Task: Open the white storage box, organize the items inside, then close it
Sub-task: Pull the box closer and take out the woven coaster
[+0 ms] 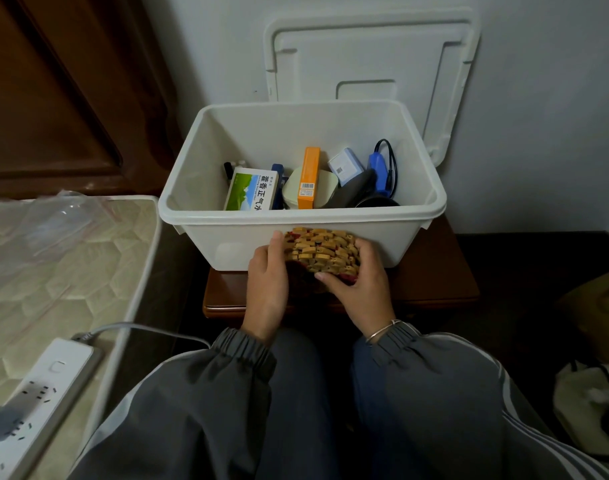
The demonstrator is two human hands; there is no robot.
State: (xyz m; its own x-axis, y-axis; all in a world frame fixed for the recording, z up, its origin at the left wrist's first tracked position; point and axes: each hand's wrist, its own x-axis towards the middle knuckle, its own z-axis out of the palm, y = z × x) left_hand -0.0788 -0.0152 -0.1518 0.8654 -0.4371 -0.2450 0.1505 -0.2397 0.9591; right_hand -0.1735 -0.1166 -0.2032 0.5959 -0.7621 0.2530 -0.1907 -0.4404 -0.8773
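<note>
The white storage box (226, 237) stands open on a small wooden table (431, 289). Its white lid (368, 60) leans upright against the wall behind it. Inside lie a green-and-white medicine carton (249, 194), an orange carton (310, 174), a small pale blue box (344, 166), a blue charger with a black cable (381, 168) and some dark items. In front of the box, my left hand (266, 285) and my right hand (361, 292) hold a mat of small wooden pieces with a red backing (322, 252) from both sides, fingers curled round its edges.
A mattress (53, 265) with a clear plastic bag (50, 220) on it lies at the left. A white power strip (36, 393) rests on its near corner. Dark wooden furniture (53, 98) stands at the back left. Bags (594, 341) sit on the floor at the right.
</note>
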